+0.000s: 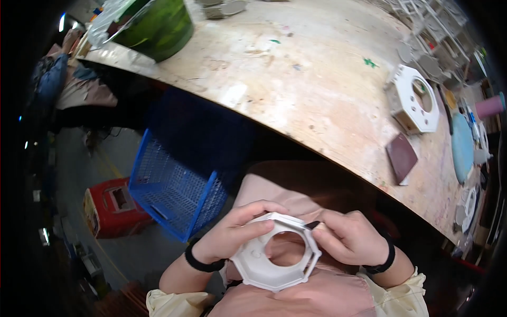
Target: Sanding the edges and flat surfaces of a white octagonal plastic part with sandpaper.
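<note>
Over my lap, my left hand (238,230) grips a white octagonal housing (253,264) by its left and upper edge, thumb on the inner face. The housing has a large round hole, and my pink clothing shows through it. At its upper right rim, my right hand (348,238) pinches a small dark piece (312,225) between thumb and fingers. Its tip lies against or very close to the rim; most of it is hidden, so its kind is unclear.
On the wooden table (317,90) stand a similar white octagonal housing (414,100), a maroon square sheet (401,157), a green bucket (158,31) and stacked grey parts (433,42). Below are a blue basket (179,185) and a red container (117,207). Another person (79,90) is at far left.
</note>
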Demonstrator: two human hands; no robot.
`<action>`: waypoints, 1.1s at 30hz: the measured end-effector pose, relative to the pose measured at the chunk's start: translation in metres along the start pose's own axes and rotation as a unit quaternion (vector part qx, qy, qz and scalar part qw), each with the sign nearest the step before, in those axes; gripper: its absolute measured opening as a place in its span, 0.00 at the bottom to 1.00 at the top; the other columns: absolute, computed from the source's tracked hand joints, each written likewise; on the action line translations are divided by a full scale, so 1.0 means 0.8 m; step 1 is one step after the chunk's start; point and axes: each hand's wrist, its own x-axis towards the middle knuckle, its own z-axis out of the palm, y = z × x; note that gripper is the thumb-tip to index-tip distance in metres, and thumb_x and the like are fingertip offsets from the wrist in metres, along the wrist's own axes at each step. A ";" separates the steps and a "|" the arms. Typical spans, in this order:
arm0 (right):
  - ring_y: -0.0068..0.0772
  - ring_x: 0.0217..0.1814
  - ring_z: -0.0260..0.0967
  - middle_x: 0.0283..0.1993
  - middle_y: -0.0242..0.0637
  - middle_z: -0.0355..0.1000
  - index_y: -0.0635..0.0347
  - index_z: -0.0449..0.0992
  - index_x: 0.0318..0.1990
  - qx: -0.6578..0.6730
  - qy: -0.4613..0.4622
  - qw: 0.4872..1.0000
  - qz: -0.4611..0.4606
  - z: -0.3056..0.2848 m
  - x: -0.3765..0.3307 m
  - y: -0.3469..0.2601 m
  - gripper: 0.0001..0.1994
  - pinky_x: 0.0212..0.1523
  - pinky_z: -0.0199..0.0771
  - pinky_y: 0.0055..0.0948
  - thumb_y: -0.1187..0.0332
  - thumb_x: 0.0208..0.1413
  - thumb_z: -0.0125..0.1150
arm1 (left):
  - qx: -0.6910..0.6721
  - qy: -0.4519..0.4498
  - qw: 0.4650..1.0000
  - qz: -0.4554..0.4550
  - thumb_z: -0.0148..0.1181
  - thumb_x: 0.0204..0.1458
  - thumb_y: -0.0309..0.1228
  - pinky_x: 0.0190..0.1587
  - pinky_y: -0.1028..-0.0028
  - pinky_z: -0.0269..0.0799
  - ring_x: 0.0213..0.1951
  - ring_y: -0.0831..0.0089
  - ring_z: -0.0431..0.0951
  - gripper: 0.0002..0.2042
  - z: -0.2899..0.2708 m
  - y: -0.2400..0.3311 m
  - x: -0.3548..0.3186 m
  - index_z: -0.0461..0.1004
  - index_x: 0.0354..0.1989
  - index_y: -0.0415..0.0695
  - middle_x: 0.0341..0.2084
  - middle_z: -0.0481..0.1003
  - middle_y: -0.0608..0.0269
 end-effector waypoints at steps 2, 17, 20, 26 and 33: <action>0.45 0.19 0.68 0.20 0.46 0.68 0.65 0.70 0.28 0.021 0.021 0.999 0.028 0.004 -0.001 -0.004 0.06 0.20 0.67 0.31 0.72 0.50 0.57 | -0.085 -0.065 0.992 -0.061 0.46 0.57 0.26 0.37 0.81 0.70 0.31 0.79 0.74 0.15 -0.010 -0.005 0.002 0.65 0.52 0.34 0.39 0.73 0.60; 0.08 0.09 0.44 0.14 0.22 0.54 0.60 0.62 0.35 0.127 0.128 0.983 0.034 0.010 -0.006 0.019 0.06 0.10 0.40 0.11 0.69 0.63 0.43 | -0.177 -0.084 0.981 -0.005 0.47 0.59 0.32 0.32 0.81 0.73 0.32 0.81 0.74 0.12 0.001 -0.022 0.000 0.68 0.47 0.40 0.35 0.72 0.65; 0.09 0.15 0.52 0.14 0.24 0.59 0.67 0.67 0.32 0.168 0.167 0.967 0.098 0.016 -0.010 -0.006 0.06 0.15 0.47 0.14 0.74 0.59 0.47 | -0.130 -0.050 0.985 0.104 0.48 0.59 0.31 0.41 0.81 0.70 0.40 0.80 0.73 0.12 0.000 -0.043 0.002 0.70 0.46 0.37 0.38 0.74 0.64; 0.09 0.19 0.53 0.18 0.23 0.60 0.65 0.65 0.39 0.070 0.069 0.995 0.014 -0.001 0.010 -0.015 0.04 0.19 0.53 0.15 0.74 0.59 0.47 | -0.175 -0.030 0.984 0.013 0.46 0.58 0.23 0.49 0.78 0.68 0.48 0.74 0.71 0.14 -0.005 -0.029 -0.016 0.63 0.52 0.37 0.45 0.70 0.58; 0.35 0.12 0.62 0.12 0.37 0.61 0.64 0.67 0.32 -0.062 0.045 0.997 -0.015 -0.019 -0.010 -0.010 0.05 0.15 0.59 0.27 0.72 0.57 0.50 | -0.134 -0.072 0.986 -0.064 0.47 0.55 0.26 0.47 0.76 0.68 0.42 0.73 0.74 0.15 0.004 -0.003 -0.001 0.64 0.50 0.33 0.42 0.71 0.54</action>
